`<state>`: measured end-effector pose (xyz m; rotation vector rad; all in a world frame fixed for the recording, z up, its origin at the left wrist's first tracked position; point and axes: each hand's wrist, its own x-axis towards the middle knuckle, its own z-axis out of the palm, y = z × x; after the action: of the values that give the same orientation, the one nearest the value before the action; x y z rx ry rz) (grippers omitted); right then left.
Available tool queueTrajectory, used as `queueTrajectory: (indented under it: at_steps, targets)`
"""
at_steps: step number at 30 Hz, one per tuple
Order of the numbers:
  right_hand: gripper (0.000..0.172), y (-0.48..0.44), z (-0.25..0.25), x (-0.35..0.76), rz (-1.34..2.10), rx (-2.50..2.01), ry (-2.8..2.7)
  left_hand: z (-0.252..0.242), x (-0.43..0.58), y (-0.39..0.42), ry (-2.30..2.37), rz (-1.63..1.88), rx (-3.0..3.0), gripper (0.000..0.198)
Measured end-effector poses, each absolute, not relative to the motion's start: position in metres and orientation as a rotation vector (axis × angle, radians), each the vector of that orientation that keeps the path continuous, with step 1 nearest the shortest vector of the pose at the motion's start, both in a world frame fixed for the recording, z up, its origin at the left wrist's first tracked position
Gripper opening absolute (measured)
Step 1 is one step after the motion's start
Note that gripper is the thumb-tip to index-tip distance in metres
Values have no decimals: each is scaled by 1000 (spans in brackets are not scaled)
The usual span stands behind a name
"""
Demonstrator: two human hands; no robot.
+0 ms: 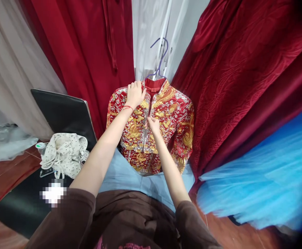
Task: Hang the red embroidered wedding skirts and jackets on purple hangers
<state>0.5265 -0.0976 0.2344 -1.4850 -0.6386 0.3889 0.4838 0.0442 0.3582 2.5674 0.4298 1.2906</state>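
Note:
A red jacket (166, 110) with dense gold and silver embroidery hangs upright on a purple wire hanger (160, 62). My left hand (135, 94) grips the jacket at the shoulder beside the stand collar, fingers curled over it. At the front opening, my right hand (153, 125) pinches the jacket's centre edge; the small piece between the fingertips is hidden. Above that hand the front edges part in a narrow V, and below it they meet. Matching red and gold embroidered fabric (140, 162) shows under the jacket's hem, close against my light blue lower garment (130, 176).
Dark red gowns (88, 41) hang behind on the left, and a patterned red one (244, 69) on the right. Blue tulle (257, 173) spreads at the lower right. A black chair (62, 110) at left holds a dotted white cloth (65, 152) and a capped bottle (40, 147).

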Motion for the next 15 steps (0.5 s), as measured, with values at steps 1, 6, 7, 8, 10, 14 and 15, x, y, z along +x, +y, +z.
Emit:
queueTrajectory:
  at_steps: [1, 6, 7, 8, 10, 14, 15]
  targets:
    - [26, -99, 221, 526, 427, -1494, -618, 358, 484, 44, 418, 1289, 2559, 51]
    - [31, -102, 144, 510, 564, -1578, -460, 356, 485, 44, 399, 1296, 2540, 48]
    - [31, -102, 131, 507, 584, -1597, -430, 356, 485, 44, 405, 1304, 2541, 47]
    - [33, -101, 119, 504, 598, -1615, -403, 356, 484, 44, 413, 1311, 2543, 46]
    - [35, -99, 102, 503, 617, -1651, -364, 355, 484, 44, 430, 1310, 2549, 44]
    - [28, -96, 84, 508, 649, -1744, -338, 355, 484, 43, 429, 1299, 2535, 42]
    - [27, -97, 80, 507, 656, -1769, -339, 355, 484, 43, 424, 1305, 2529, 42]
